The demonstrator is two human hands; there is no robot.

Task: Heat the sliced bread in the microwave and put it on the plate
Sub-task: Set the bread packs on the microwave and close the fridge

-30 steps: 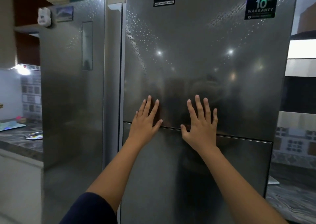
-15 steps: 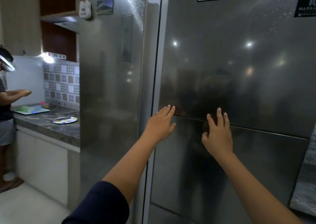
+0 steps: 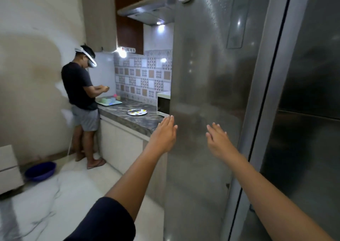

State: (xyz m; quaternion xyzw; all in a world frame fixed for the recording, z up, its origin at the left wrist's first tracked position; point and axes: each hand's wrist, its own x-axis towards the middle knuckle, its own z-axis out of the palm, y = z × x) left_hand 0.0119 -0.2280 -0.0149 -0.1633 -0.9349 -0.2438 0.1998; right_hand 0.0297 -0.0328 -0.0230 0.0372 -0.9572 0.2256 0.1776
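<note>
**A:** Hands, first entry?

**B:** Both out in front, arms at full reach. Left hand [image 3: 163, 134]: fingers straight and held together, nothing in it, at the front left edge of the steel refrigerator [image 3: 202, 93]. Contact with the metal: can't tell. Right hand [image 3: 219, 141]: fingers straight and a little spread, palm toward the same steel face, nothing in it. Contact there can't be made out either.

**A:** The task's things?

**B:** Plate [image 3: 137, 112] lies flat on the dark marbled countertop [image 3: 127, 120], beyond the left hand and well apart from it. It is white with coloured spots, and something lies across it, too small to name. Microwave [image 3: 162, 106] stands on the same countertop just right of the plate. Only its left end shows, since the refrigerator hides the rest. Sliced bread: can't pick it out at this range.

**A:** Surroundings?

**B:** A second refrigerator [image 3: 309, 75] stands close against the first on the right. A second person [image 3: 79, 88] in a dark shirt and a head-worn rig stands at the far end of the countertop, both hands raised over a teal tray [image 3: 110, 103]. Patterned wall tiles [image 3: 143, 75] run behind the counter, with a lit range hood [image 3: 147, 14] above. A blue basin [image 3: 40, 170] sits on the pale floor by the wall.
</note>
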